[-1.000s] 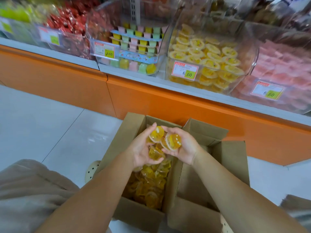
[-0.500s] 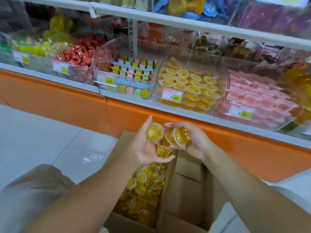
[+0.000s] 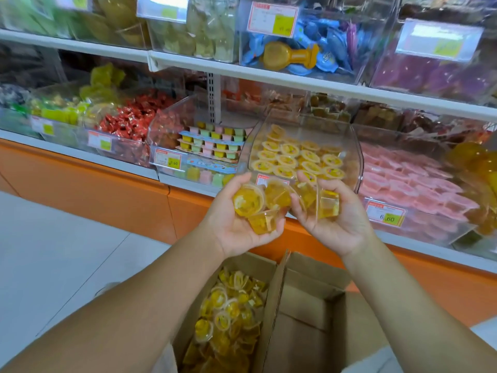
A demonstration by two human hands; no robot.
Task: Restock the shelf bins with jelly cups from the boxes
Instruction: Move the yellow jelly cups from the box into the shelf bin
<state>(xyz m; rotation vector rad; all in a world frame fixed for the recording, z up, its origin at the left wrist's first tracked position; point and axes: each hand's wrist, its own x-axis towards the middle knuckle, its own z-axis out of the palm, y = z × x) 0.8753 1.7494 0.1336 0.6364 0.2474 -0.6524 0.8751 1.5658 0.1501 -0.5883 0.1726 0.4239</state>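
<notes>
One camera on my head faces forward and down, near the shelf [image 3: 271,74] above, box [image 3: 306,305] at bottom centre.

lower shelf [image 3: 80,155]: clear bins [image 3: 355,157] in a row | floor [image 3: 53,251]: open cardboard boxes [image 3: 304,332] side by side

I have the left hand [image 3: 231,232] and right hand [image 3: 341,227] side by side, cups [image 3: 248,201] in both. The bin [image 3: 356,157] sits behind them at 12 o'clock; the box [image 3: 304,319] lies below at 6, more cups in its 9 o'clock side.
</notes>
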